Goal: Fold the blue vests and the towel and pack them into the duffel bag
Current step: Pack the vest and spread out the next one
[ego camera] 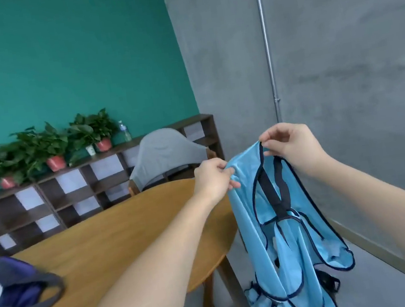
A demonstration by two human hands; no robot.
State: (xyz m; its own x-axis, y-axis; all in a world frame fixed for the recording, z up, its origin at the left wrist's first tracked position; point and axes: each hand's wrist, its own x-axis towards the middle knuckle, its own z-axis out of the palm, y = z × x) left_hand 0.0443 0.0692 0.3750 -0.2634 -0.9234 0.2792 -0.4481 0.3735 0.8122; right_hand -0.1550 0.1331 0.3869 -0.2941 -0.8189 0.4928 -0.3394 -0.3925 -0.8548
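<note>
I am looking down past two bare forearms that reach forward from the bottom of the view. A light blue vest (283, 233) with dark navy trim hangs in the air at about 4 o'clock, off the right edge of a round wooden table (119, 232). Its long axis runs nearly straight up and down, top edge upward, loose end falling toward the floor. The left hand (212, 178) pinches the vest's upper left corner between curled fingers and thumb. The right hand (291, 146), slightly higher at about 2 o'clock, pinches the navy trim at the top. More blue fabric is bunched below, at 5 o'clock. A dark blue duffel bag (11, 297) sits on the table at 8 o'clock, grey strap draped over it. Beyond the table, at 12 o'clock, stands a grey chair (165, 153); potted plants (47, 146) line a low shelf (77, 194) at 10 o'clock.
</note>
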